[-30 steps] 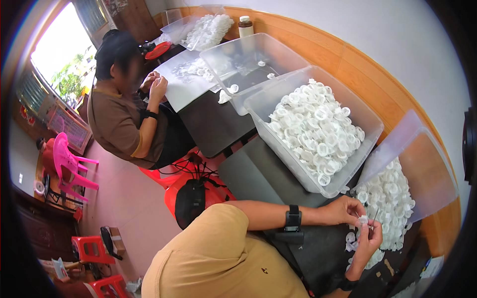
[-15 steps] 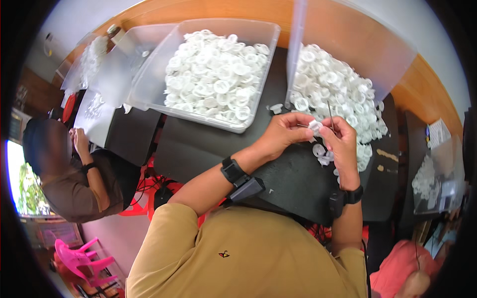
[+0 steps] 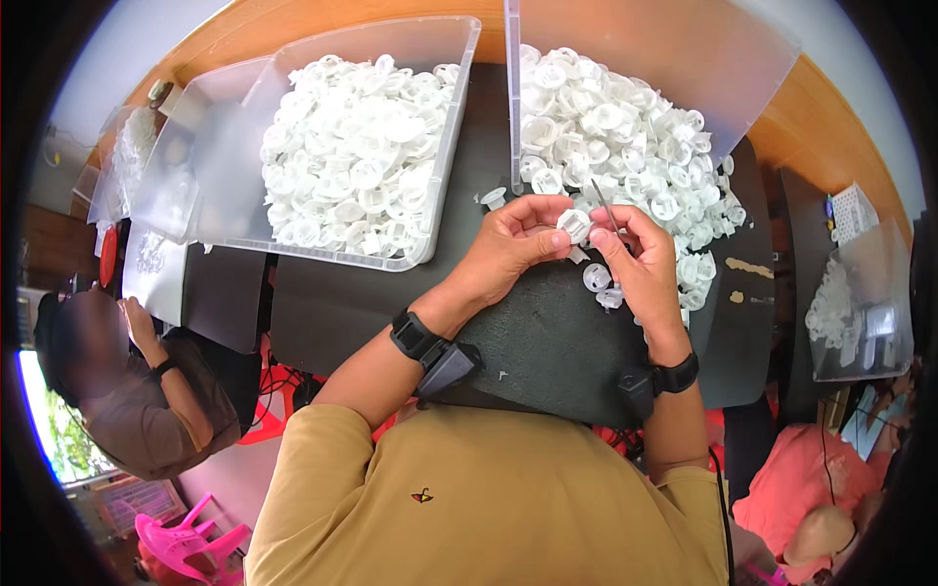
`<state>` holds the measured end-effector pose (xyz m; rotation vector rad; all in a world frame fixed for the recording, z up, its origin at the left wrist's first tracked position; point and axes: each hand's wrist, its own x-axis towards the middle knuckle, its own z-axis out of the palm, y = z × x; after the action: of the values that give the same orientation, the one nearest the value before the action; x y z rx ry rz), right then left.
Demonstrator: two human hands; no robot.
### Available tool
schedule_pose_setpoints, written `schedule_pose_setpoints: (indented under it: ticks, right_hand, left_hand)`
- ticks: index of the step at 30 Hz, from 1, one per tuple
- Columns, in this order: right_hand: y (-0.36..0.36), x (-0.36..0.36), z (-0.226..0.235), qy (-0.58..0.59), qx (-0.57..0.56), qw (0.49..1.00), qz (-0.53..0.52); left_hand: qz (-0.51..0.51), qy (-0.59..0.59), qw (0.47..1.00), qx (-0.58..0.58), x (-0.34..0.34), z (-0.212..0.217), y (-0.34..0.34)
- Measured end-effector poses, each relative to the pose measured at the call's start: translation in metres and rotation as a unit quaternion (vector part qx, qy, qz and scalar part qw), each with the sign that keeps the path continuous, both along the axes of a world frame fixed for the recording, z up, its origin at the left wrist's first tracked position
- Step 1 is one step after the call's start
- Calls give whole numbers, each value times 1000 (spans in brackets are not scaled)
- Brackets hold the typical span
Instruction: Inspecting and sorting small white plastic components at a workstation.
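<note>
My left hand [image 3: 500, 252] pinches a round white plastic part [image 3: 574, 226] between thumb and fingertips above the black table. Close beside it, my right hand [image 3: 643, 272] is closed around a thin dark metal tool [image 3: 603, 203], whose upper end sticks up past the fingers. The right fingertips are at the edge of the white part; whether the tool touches it I cannot tell. Just below the hands lie a few loose white parts [image 3: 597, 279]. A heap of similar parts [image 3: 625, 127] spreads beyond my right hand.
A clear bin [image 3: 342, 256] full of white parts stands on the left of the black table [image 3: 332, 313]. Another clear bin [image 3: 674, 59] rests tipped behind the heap. A co-worker [image 3: 161, 410] sits at the left; another person [image 3: 811, 479] is at the lower right.
The view has shifted, so bins and table appear further left. The white part now shows its round face, turned in my left fingers. The metal tool leans more to the left.
</note>
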<state>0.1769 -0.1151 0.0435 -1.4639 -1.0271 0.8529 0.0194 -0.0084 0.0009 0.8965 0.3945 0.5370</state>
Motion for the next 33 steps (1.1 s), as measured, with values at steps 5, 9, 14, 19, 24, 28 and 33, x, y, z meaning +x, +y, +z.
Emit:
schedule_pose_setpoints:
  ticks: [5,9,14,19,24,28,33]
  right_hand:
    - [0,2,3,9,-21,1000,1]
    - [2,4,1,7,-26,1000,-1]
    - [1,11,-2,-70,4,997,36]
    - [-2,7,-1,2,-45,998,33]
    - [-2,5,1,80,-37,996,19]
    - [-1,2,4,74,-62,995,28]
    - [1,2,-1,-45,31,998,16]
  left_hand:
    - [-35,5,999,16,3,2,5]
    - [-39,23,994,95,3,5,5]
    - [-40,39,987,152,4,4,2]
    - [-19,47,995,90,2,2,4]
    - [1,-10,992,124,5,2,0]
    - [0,2,997,83,2,2,4]
    - [-31,18,994,98,1,5,5]
